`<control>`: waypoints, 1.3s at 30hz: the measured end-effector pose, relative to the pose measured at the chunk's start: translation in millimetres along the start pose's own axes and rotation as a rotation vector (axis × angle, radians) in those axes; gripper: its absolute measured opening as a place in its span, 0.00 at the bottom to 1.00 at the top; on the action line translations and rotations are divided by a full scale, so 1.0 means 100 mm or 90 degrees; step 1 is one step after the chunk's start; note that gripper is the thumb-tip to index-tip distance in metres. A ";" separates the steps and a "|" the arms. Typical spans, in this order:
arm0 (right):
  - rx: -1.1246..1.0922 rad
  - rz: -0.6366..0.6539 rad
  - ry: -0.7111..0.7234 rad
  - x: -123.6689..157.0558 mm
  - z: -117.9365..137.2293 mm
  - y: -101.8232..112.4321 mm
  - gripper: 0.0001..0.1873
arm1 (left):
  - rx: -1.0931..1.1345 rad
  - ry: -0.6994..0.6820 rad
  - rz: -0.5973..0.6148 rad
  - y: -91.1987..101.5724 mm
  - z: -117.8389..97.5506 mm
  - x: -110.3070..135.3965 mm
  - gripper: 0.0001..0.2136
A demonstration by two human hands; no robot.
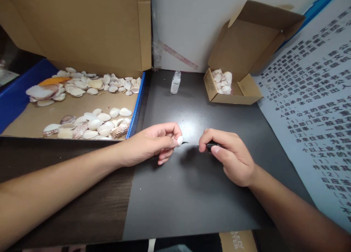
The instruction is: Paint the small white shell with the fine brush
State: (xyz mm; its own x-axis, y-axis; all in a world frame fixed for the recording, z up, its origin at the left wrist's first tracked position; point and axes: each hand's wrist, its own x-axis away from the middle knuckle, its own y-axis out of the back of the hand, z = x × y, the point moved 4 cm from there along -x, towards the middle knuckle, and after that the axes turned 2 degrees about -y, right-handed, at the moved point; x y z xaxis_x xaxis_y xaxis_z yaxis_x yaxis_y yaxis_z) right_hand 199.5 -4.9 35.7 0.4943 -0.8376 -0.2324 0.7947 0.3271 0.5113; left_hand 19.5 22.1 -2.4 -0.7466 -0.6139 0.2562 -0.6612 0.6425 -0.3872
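My left hand (pixel 153 144) is closed, pinching a small white shell (pixel 180 140) between thumb and fingertips just above the dark mat (pixel 192 193). My right hand (pixel 230 155) is closed round a thin brush (pixel 203 145) with a black handle; its dark tip touches the shell's right side. Both hands rest near the middle of the mat, a few centimetres apart.
A small clear bottle (pixel 176 82) stands at the back of the mat. To its right an open cardboard box (pixel 233 87) holds several white shells. At the left, a large cardboard tray (pixel 35 116) with a blue rim holds many loose shells (pixel 93 124). A printed sheet (pixel 315 109) lies at right.
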 end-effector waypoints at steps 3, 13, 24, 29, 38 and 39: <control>0.019 0.011 -0.001 -0.01 -0.01 -0.01 0.10 | -0.001 0.003 0.003 0.00 0.00 0.00 0.05; 0.013 0.000 0.011 -0.01 -0.01 -0.01 0.11 | 0.003 0.003 0.001 0.01 0.00 0.00 0.05; 0.030 0.015 0.006 -0.02 0.02 -0.02 0.11 | -0.004 0.005 0.011 0.01 0.00 -0.01 0.06; -0.030 0.010 0.030 0.00 0.03 0.00 0.11 | -0.002 -0.001 0.007 0.01 0.01 0.00 0.05; -0.005 0.018 0.021 0.00 0.02 -0.02 0.11 | 0.003 -0.006 0.028 0.01 0.01 -0.01 0.05; -0.016 0.012 0.030 0.00 0.03 -0.01 0.10 | 0.002 -0.006 0.024 0.01 0.01 -0.01 0.05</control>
State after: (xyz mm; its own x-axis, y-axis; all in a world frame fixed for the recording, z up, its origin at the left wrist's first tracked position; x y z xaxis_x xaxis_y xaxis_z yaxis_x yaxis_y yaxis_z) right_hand 197.4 -6.6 37.2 0.5250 -0.8098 -0.2619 0.7933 0.3541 0.4952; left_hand 19.5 23.2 -3.6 -0.7704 -0.5933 0.2335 -0.6323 0.6641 -0.3990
